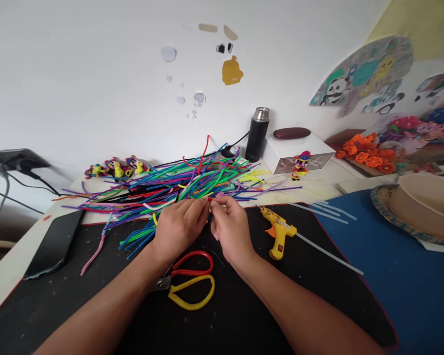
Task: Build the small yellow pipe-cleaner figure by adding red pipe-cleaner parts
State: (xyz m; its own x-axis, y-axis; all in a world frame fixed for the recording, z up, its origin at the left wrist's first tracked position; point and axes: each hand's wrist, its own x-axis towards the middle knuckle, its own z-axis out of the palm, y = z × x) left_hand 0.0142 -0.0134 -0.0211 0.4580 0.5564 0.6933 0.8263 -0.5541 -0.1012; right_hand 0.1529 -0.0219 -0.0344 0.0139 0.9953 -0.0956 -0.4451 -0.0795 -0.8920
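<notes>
My left hand (179, 226) and my right hand (234, 229) meet above the front edge of the pipe cleaner pile, fingertips pinched together. Between them shows a small red piece (209, 199), which looks like pipe cleaner; most of it is hidden by the fingers. Behind the hands spreads a heap of coloured pipe cleaners (163, 185). Scissors (192, 293) with one red and one yellow handle lie below my wrists, blades partly under my left forearm. To the right of my right hand, a yellow glue gun (280, 231) rests on its side with a clear glue stick in its back.
A black mat (244, 315) covers the table. A phone (54, 244) lies at left. Small pipe cleaner figures (116, 168) sit at the back, another figure (301, 165) by a white box (299, 148). A black flask (257, 135) stands near the wall. Loose glue sticks (329, 212) and a round basket (418, 212) are at right.
</notes>
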